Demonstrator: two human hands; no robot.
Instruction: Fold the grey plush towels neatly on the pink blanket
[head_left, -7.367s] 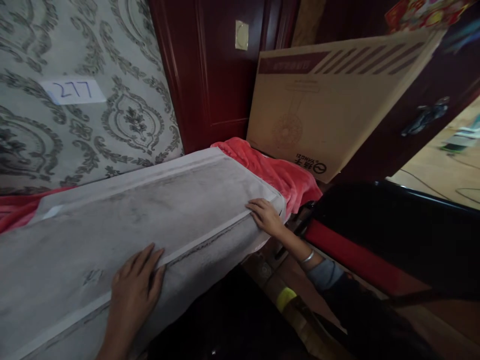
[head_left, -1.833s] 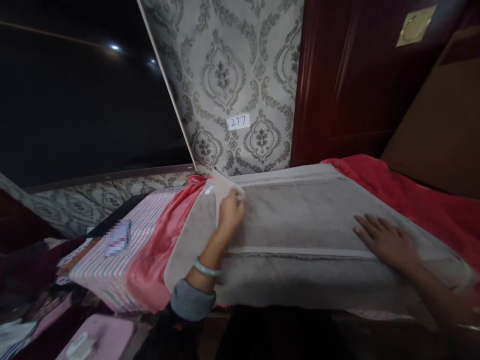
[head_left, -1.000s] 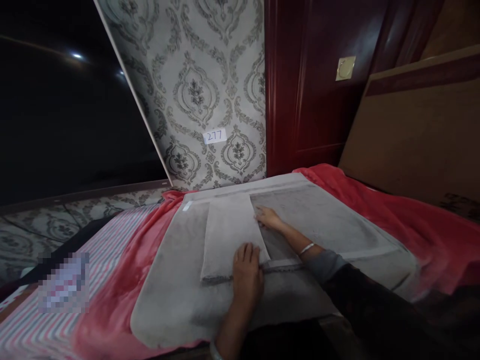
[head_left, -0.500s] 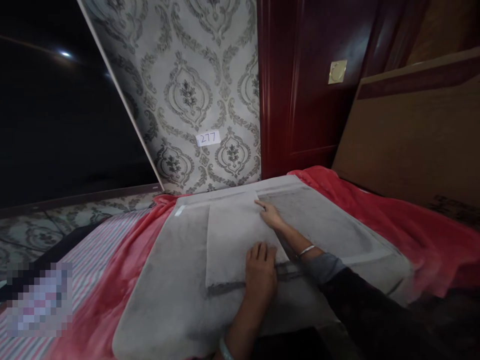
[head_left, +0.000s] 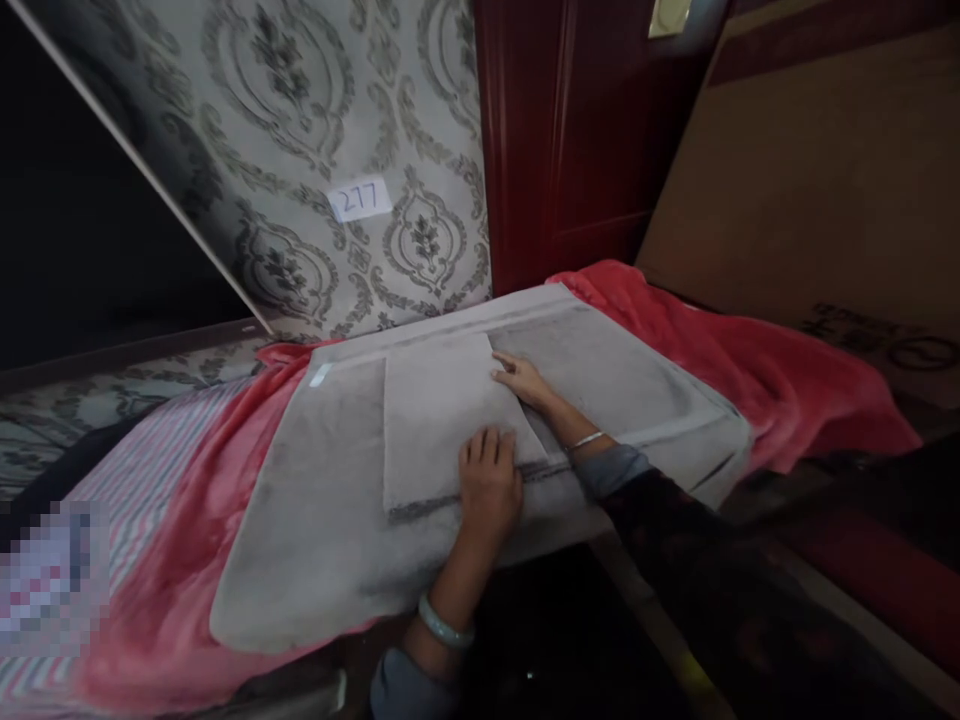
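Observation:
A pale grey folded cloth (head_left: 435,410) lies flat near the middle of a larger grey mat (head_left: 307,520). My left hand (head_left: 491,478), with a pale bangle at the wrist, rests on the cloth's near edge, fingers lying on its surface. Beside the cloth's right edge is my right hand (head_left: 521,380), thumb and index finger apart, the fingertips touching that edge. Neither hand grips anything that I can make out. A small white label (head_left: 321,375) is on the mat's far left part.
Red cloth (head_left: 675,330) spreads under and beyond the mat on both sides. Striped fabric (head_left: 142,470) lies at the left, below a large dark screen (head_left: 90,220). A cardboard box (head_left: 817,190) leans at the right, near a dark red door (head_left: 562,130).
The view has tilted down and shifted, so more shows below the mat. My right hand's fingers are slightly more spread at the cloth's edge. My left hand stays on the near edge.

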